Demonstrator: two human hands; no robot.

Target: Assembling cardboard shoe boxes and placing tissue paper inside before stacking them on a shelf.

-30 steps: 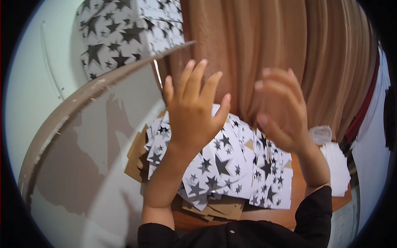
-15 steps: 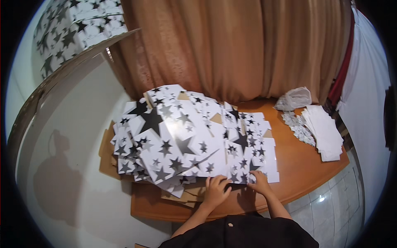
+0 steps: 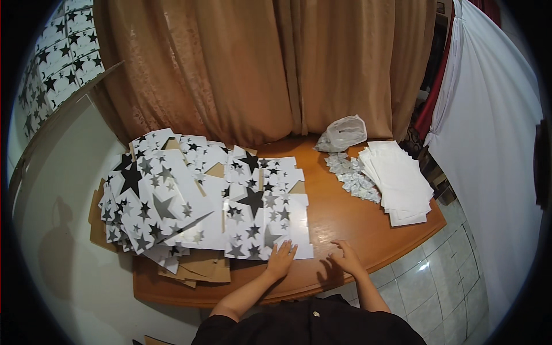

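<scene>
My left hand (image 3: 281,259) lies flat, fingers spread, on the near edge of a flat white card sheet printed with black and grey stars (image 3: 266,217). My right hand (image 3: 345,259) rests with fingers loosely curled on the bare wooden table (image 3: 345,218), just right of that sheet, holding nothing. A wide pile of the same star-printed flat cards (image 3: 155,198) spreads over the table's left half, with brown card pieces (image 3: 201,267) poking out beneath.
A stack of plain white sheets (image 3: 397,178) lies at the table's right, with small patterned packets (image 3: 351,175) and a clear plastic bag (image 3: 343,133) beside it. Brown curtains (image 3: 259,69) hang behind. A large star-printed box (image 3: 54,63) leans at the upper left. Tiled floor (image 3: 443,282) lies right.
Both hands dropped from raised in front of the camera down to the table's near edge. The right hand has since slid right, off the star sheet onto bare wood.
</scene>
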